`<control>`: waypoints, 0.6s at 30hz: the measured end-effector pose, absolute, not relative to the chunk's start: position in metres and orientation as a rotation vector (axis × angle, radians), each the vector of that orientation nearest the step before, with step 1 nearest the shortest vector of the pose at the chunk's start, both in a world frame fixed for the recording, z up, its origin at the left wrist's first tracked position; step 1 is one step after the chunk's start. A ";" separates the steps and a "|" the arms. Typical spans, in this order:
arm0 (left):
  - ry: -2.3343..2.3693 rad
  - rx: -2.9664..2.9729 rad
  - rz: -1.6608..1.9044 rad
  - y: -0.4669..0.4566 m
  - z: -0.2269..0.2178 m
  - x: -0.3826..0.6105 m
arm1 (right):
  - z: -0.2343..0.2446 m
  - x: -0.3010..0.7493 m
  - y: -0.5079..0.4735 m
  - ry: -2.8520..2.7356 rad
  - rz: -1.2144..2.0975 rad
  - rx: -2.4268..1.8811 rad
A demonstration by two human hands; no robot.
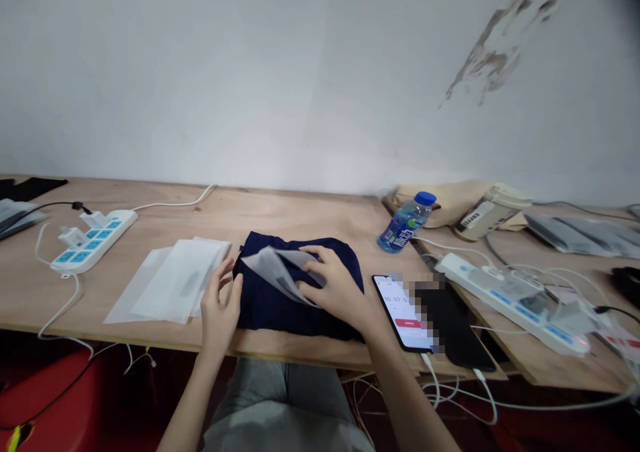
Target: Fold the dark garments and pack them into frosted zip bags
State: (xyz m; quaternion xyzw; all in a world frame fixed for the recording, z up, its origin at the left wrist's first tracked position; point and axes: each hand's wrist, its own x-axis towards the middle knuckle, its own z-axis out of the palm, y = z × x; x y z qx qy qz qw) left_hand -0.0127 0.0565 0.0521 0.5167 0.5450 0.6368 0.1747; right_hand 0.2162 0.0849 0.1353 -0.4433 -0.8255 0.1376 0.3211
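Observation:
A folded dark navy cloth (280, 305) lies on the wooden table (310, 222) in front of me. A translucent plastic bag (273, 269) rests on top of the cloth. My right hand (335, 285) lies over the bag and cloth, fingers curled on the bag's edge. My left hand (220, 302) stands at the cloth's left edge, fingers stretched out and touching that edge. A stack of the same translucent bags (170, 282) lies just left of my left hand.
A white power strip (95, 239) with cables sits far left. To the right lie a phone with a lit screen (403, 312), a black phone (457, 329), a tipped water bottle (407, 222), a second power strip (515, 302) and a lying cup (487, 213).

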 end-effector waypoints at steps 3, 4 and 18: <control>1.348 1.248 1.677 0.055 0.043 -0.004 | 0.149 0.223 0.083 -1.997 0.618 -1.082; 1.286 1.206 1.606 0.054 0.040 0.001 | 0.149 0.223 0.082 -1.970 0.707 -1.067; 1.662 1.200 1.654 0.074 0.066 -0.099 | 0.128 0.246 0.071 -1.716 0.712 -1.205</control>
